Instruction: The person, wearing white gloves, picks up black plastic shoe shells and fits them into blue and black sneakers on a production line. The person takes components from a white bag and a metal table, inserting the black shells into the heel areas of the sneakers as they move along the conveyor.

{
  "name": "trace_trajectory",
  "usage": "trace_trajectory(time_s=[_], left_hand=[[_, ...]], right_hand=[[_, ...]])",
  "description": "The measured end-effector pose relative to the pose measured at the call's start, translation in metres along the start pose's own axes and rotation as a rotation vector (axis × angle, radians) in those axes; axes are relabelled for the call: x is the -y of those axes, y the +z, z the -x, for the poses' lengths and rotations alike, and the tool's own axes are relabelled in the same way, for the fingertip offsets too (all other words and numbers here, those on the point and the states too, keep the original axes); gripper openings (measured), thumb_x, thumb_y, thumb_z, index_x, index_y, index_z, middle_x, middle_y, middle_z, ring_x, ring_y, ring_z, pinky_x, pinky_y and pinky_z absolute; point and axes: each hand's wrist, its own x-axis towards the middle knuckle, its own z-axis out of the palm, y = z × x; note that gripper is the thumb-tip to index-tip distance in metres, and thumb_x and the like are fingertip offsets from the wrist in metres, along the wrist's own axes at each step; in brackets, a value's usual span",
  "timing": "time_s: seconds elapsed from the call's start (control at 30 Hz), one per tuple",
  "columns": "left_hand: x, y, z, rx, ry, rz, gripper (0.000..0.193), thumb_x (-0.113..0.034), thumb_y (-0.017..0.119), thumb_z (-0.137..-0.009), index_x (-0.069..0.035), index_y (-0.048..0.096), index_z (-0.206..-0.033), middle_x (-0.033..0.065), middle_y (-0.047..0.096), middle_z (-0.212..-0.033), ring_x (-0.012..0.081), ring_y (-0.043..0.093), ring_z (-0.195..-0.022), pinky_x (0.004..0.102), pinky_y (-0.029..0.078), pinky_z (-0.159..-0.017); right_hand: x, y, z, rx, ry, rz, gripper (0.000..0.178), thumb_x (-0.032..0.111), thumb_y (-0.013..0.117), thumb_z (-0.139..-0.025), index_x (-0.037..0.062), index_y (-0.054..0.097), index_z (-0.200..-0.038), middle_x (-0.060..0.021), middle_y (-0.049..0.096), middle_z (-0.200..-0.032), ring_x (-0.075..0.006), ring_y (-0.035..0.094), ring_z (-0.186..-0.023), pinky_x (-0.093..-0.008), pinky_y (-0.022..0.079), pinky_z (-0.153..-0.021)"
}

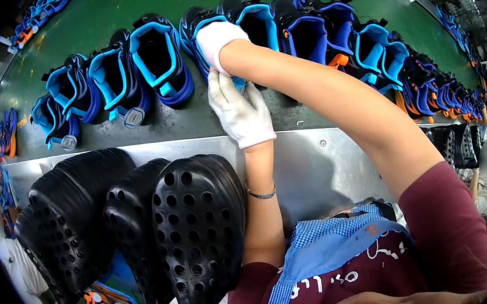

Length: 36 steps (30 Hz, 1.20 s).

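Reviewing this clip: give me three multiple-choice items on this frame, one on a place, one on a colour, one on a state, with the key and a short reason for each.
1. Where do the black perforated soles stand?
A. On the green belt
B. Stacked on edge at the near side of the metal ledge, to the person's left
C. Inside the shoes

2. What colour are the gloves on both hands?
A. White
B. Yellow
C. Black

3. What is the state of the right hand?
A. Hanging free above the floor
B. Resting on the soles
C. Reached out onto a blue and black shoe on the belt

Key:
1 B, the soles lean together below the metal ledge, not on the green belt.
2 A, the left hand and the right hand both wear white.
3 C, its gloved fingers lie on the shoe in the row.
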Motion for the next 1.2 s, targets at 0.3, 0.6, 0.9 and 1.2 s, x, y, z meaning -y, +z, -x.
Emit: trace_trajectory(time_s=[0.3,0.6,0.9,1.2], left_hand=[[0.002,0.001,-0.001,-0.060,0.035,-0.022,0.061,-0.012,0.068,-0.082,-0.001,0.046,-0.138,0.0217,0.047,-0.139,0.0401,0.047,-0.126,0.0477,0.036,-0.108],[0.022,0.025,0.026,-0.128,-0.069,0.137,0.032,-0.013,0.066,-0.090,0.005,0.056,-0.114,0.0189,0.060,-0.107,0.0290,0.062,-0.092,0.0392,0.051,-0.085],[-0.012,0.024,0.040,-0.033,-0.246,-0.067,0.070,-0.023,0.067,-0.091,0.002,0.032,-0.146,0.0267,0.048,-0.137,0.0366,0.056,-0.118,0.0431,0.046,-0.101],[-0.024,0.017,0.055,-0.106,0.215,0.151,0.056,-0.005,0.066,-0.081,0.003,0.050,-0.133,0.0179,0.052,-0.131,0.0308,0.049,-0.123,0.0417,0.033,-0.111]], right_hand=[[-0.056,-0.068,0.127,-0.109,-0.380,-0.034,0.038,0.033,0.062,-0.088,-0.0009,0.064,-0.104,-0.0242,0.066,-0.093,-0.0383,0.065,-0.089,-0.0458,0.051,-0.077],[-0.270,-0.146,0.459,-0.690,0.305,0.070,0.029,0.014,0.062,-0.094,0.0006,0.063,-0.120,-0.0099,0.071,-0.104,-0.0133,0.068,-0.096,-0.0269,0.052,-0.086],[-0.421,-0.062,0.679,-0.887,0.885,0.051,0.041,0.034,0.064,-0.090,0.0053,0.063,-0.120,-0.0125,0.068,-0.112,-0.0233,0.067,-0.103,-0.0321,0.050,-0.091],[-0.513,-0.025,0.669,-0.718,0.705,0.050,0.053,0.020,0.070,-0.089,-0.0020,0.052,-0.134,-0.0172,0.061,-0.126,-0.0272,0.057,-0.119,-0.0365,0.042,-0.104]])
